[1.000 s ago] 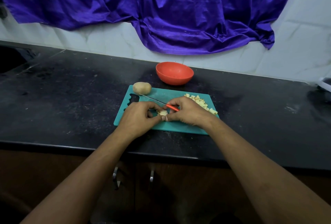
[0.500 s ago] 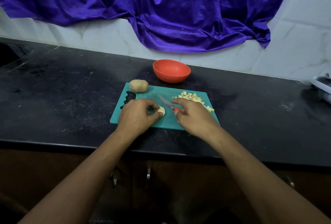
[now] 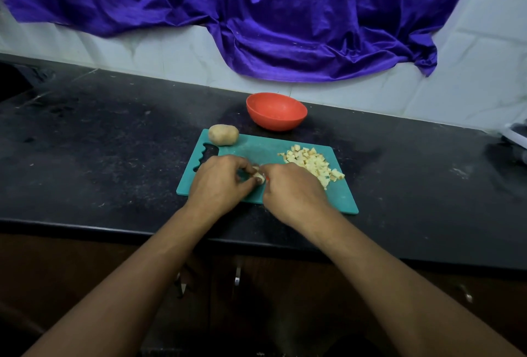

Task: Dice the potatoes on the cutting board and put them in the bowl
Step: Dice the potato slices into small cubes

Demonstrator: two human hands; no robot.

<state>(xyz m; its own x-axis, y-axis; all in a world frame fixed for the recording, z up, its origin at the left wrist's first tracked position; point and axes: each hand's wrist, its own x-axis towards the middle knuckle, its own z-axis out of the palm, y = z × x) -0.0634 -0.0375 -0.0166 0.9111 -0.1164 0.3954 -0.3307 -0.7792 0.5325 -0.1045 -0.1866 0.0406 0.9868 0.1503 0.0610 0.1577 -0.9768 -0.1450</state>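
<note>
We saw the teal cutting board on the black bench, with the orange bowl just behind it. Diced potatoes lay at the board's right and a whole potato on its far-left corner. Fingers of the left hand pinched a potato piece. Those of the right hand gripped a mostly hidden knife.

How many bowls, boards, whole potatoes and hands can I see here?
Bowls: 1, the orange bowl
Boards: 1, the teal cutting board
Whole potatoes: 1, the whole potato on the board's far left corner
Hands: 2, the left hand pinching a potato piece, the right hand gripping a mostly hidden knife
Total: 5
</note>
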